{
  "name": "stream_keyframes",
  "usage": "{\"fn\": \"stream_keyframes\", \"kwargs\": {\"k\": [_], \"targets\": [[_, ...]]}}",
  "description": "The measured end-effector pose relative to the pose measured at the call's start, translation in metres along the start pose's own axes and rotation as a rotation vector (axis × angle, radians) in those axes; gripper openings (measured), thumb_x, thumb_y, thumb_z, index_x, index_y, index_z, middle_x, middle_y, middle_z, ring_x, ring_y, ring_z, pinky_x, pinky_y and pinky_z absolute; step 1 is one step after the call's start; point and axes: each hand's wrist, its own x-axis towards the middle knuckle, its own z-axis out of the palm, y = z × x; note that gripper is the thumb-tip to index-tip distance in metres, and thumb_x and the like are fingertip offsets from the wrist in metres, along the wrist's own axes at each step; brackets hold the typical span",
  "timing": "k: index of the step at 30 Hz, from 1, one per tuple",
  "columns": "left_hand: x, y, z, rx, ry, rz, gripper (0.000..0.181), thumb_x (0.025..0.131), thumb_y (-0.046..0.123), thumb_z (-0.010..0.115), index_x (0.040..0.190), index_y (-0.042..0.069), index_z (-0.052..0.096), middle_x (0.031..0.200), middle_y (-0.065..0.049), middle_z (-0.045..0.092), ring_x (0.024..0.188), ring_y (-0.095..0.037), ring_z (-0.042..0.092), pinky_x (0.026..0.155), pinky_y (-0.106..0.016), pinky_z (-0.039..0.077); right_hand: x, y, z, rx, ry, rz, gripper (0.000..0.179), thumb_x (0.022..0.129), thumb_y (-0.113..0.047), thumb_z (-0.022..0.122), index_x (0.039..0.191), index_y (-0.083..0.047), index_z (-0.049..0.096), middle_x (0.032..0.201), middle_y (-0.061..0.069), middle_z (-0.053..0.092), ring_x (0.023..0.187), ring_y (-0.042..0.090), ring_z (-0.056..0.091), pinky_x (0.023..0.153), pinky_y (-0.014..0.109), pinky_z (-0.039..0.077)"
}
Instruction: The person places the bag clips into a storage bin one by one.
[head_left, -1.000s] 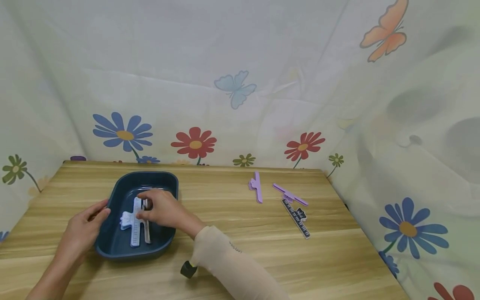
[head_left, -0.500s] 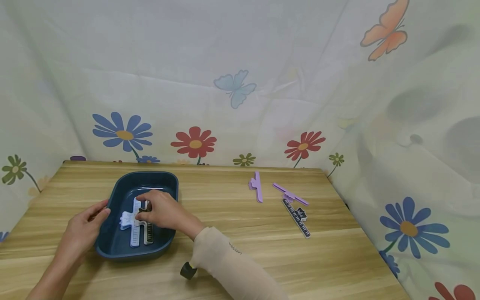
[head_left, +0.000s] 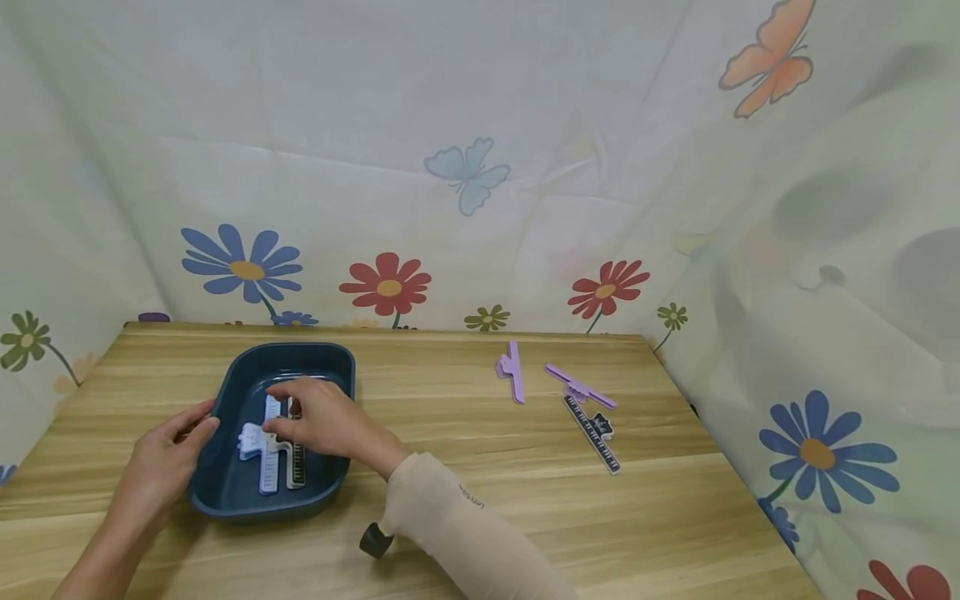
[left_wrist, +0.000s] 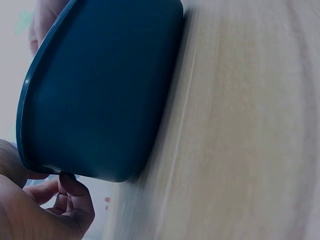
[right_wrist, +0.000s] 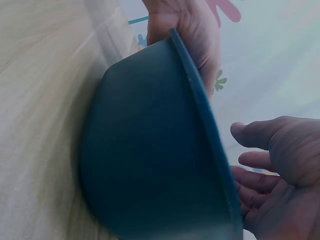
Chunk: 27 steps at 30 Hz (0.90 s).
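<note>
My left hand (head_left: 167, 462) pinches the left rim of a deep dark blue tray (head_left: 247, 505); in the left wrist view its fingers (left_wrist: 77, 197) curl at the tray wall. Inside the tray, a white clip (head_left: 268, 473) with a ruler-like pattern lies beside a black clip (head_left: 297, 468) with piano-key markings. Over these clips is my right hand (head_left: 318, 415), thumb and index finger spread apart. In the right wrist view a gap shows between the thumb (right_wrist: 257, 134) and the other fingers, partly hidden by the tray rim. The black clip's upper part is covered by the right hand.
To the right on the wooden table (head_left: 465, 492) lie an upright purple clip (head_left: 513, 375), a slanted purple clip (head_left: 581, 388) and another black piano-key clip (head_left: 592, 435). Floral cloth (head_left: 480, 250) rises behind the table. A black wrist-camera piece (head_left: 376, 541) hangs under the right sleeve.
Inside the tray, the black clip has turned from its edge to lie flat with its keys facing up. My right thumb has shifted slightly left; the left hand stays at the rim.
</note>
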Motion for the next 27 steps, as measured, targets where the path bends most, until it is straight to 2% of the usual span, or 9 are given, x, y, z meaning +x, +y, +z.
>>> {"fn": "stream_keyframes", "kwargs": {"k": [5, 15, 27], "targets": [[0.0, 0.0, -0.001, -0.002, -0.008, 0.006, 0.065, 0.112, 0.043, 0.035, 0.161, 0.0, 0.028, 0.158, -0.037, 0.03, 0.139, -0.052, 0.036, 0.107, -0.07, 0.035, -0.001, -0.004, -0.005, 0.01, 0.017, -0.013, 0.05, 0.1, -0.032, 0.071, 0.146, -0.015, 0.06, 0.132, -0.005, 0.067, 0.093, -0.003, 0.056, 0.073, 0.003, 0.044], [0.0, 0.0, -0.001, -0.005, -0.008, 0.01, 0.066, 0.112, 0.045, 0.036, 0.16, 0.0, 0.029, 0.157, -0.037, 0.032, 0.139, -0.052, 0.036, 0.107, -0.071, 0.034, -0.004, -0.014, -0.024, 0.078, 0.08, -0.055, 0.055, 0.102, -0.033, 0.068, 0.151, -0.014, 0.053, 0.132, -0.007, 0.066, 0.098, -0.006, 0.055, 0.078, 0.004, 0.044], [0.001, 0.0, -0.002, -0.001, -0.015, 0.011, 0.067, 0.112, 0.045, 0.034, 0.161, 0.0, 0.028, 0.158, -0.037, 0.03, 0.142, -0.055, 0.032, 0.108, -0.072, 0.032, -0.009, -0.032, -0.056, 0.139, 0.173, -0.177, 0.051, 0.103, -0.027, 0.068, 0.149, -0.01, 0.054, 0.134, -0.001, 0.066, 0.107, 0.0, 0.059, 0.084, 0.006, 0.045]]}}
